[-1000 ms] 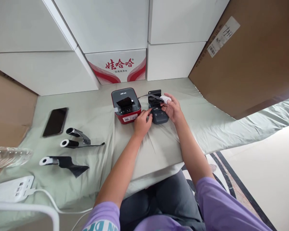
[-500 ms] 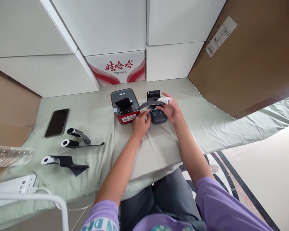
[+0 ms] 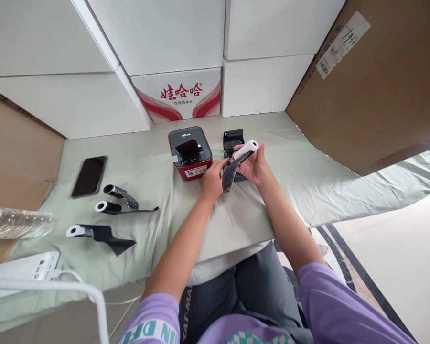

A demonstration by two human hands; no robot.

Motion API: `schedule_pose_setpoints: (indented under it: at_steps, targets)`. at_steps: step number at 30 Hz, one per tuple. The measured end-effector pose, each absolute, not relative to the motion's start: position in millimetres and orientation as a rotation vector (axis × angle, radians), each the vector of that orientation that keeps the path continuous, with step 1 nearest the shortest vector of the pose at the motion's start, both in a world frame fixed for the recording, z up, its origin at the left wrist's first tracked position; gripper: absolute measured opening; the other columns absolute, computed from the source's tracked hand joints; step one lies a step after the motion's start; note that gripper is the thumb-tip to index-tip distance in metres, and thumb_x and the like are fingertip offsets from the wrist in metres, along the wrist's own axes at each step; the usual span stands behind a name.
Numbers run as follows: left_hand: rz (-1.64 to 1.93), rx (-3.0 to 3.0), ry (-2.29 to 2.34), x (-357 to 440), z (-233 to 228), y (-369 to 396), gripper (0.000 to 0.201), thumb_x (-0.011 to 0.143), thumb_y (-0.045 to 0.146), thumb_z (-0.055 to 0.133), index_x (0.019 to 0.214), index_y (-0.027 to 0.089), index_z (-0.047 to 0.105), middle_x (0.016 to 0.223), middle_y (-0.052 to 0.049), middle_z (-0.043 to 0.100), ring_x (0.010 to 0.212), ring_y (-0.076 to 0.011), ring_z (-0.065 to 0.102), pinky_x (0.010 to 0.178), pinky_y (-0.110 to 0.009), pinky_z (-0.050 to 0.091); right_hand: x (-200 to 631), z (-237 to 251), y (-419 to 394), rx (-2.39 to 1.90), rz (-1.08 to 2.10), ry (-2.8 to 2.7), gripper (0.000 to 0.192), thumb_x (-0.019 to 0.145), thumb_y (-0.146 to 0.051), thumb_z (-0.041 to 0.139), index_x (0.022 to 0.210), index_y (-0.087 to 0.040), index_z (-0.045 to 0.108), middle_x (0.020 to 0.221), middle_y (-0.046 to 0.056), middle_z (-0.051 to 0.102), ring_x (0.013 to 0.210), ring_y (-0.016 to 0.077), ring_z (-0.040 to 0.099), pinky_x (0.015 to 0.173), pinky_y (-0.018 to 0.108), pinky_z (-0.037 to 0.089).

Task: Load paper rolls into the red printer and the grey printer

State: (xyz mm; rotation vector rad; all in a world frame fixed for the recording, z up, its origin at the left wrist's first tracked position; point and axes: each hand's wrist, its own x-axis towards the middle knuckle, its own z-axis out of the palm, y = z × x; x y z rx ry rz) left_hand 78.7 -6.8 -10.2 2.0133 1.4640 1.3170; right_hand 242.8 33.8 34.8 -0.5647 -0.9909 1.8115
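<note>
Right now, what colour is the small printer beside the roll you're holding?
The printer has a dark grey top and red base, seen from the head camera.

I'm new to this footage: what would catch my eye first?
At centre, the right hand holds up a white roll with a dark strip hanging from it, and the left hand is beside the strip. Just behind sit a red printer and a dark grey printer. Three more rolls lie on the sheet to the left.

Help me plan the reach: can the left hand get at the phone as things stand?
Probably yes: the left hand holds nothing firmly, and bare cloth lies between it and the phone.
</note>
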Motion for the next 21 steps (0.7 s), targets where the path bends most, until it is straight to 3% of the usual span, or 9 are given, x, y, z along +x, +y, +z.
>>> schedule_pose_setpoints:
  at_steps: [4,9,15,21]
  targets:
    - [1.351,2.051,1.450,79,-19,-3,0.026,0.100,0.022,0.056,0.122,0.021,0.070,0.111,-0.008,0.072,0.101,-0.0214,0.070,0.083,-0.029,0.052,240,33,32,-0.590,1.818,-1.045,0.068,0.079,-0.086,0.065,0.106,-0.024,0.065,0.088,0.005,0.072,0.083,0.0208,0.071,0.074,0.035,0.061]
    - [1.450,1.963,1.561,81,-37,6,0.020,0.102,0.035,0.057,0.098,0.019,0.069,0.083,-0.004,0.067,0.077,-0.0173,0.065,0.075,-0.031,0.048,237,40,27,-0.601,1.787,-1.103,0.056,0.073,-0.056,0.086,0.114,-0.023,0.066,0.107,0.006,0.076,0.093,0.0210,0.071,0.082,0.034,0.061]
    - [1.501,1.978,1.626,80,-49,13,0.030,0.099,0.040,0.059,0.077,0.020,0.065,0.070,-0.003,0.061,0.075,-0.0190,0.064,0.076,-0.034,0.049,237,43,25,-0.606,1.661,-1.144,0.056,0.073,-0.046,0.087,0.120,-0.025,0.066,0.112,0.005,0.075,0.105,0.0213,0.069,0.093,0.034,0.060]
    - [1.465,1.887,1.616,81,-41,7,0.034,0.098,0.049,0.061,0.081,0.021,0.066,0.064,0.000,0.055,0.068,-0.0173,0.058,0.072,-0.032,0.048,240,39,28,-0.619,1.547,-1.185,0.055,0.073,-0.046,0.088,0.120,-0.027,0.067,0.107,0.004,0.074,0.106,0.0220,0.069,0.090,0.035,0.061]
